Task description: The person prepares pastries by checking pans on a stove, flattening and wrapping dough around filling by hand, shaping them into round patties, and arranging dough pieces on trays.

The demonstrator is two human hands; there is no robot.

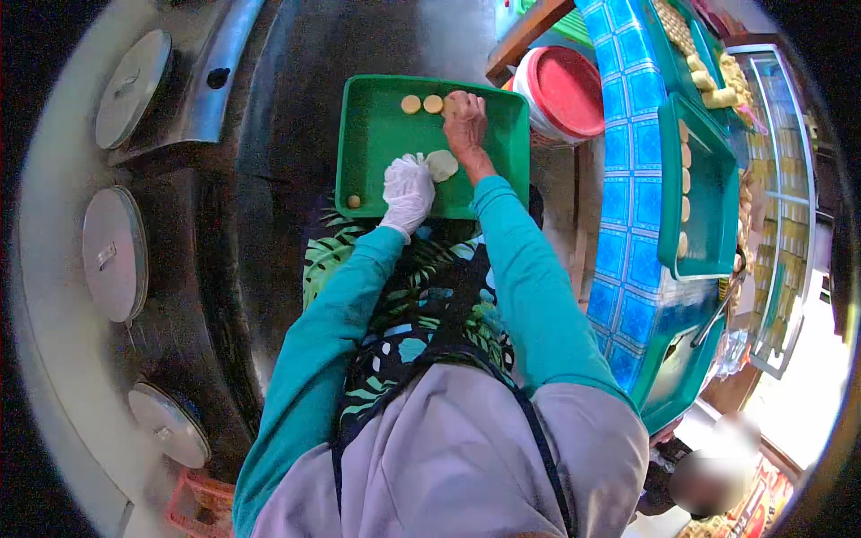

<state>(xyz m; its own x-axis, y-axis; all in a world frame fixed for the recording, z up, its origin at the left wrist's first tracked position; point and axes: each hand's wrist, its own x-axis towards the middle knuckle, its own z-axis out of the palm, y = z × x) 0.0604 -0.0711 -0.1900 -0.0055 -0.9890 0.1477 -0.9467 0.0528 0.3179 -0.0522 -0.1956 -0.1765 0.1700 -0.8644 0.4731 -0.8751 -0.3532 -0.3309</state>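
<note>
A green tray (377, 143) lies before my lap. Two round pale dough pieces, one (411, 104) left of the other (433, 104), sit near its far edge. My right hand (465, 121), bare, is closed right beside them with its fingertips down; what it holds, if anything, is hidden. My left hand (408, 192), in a white glove, has its fingers bent together at the edge of a flat whitish piece (443, 167) and appears to hold it. A small brown round piece (353, 202) lies in the tray's near left corner.
At the right, a table with a blue checked cloth (619, 193) bears green trays, one (708, 242) with a row of dough pieces. A red-lidded bucket (565, 90) stands beside it. Lidded pots (115, 254) line the left. Another person (659, 480) is at the lower right.
</note>
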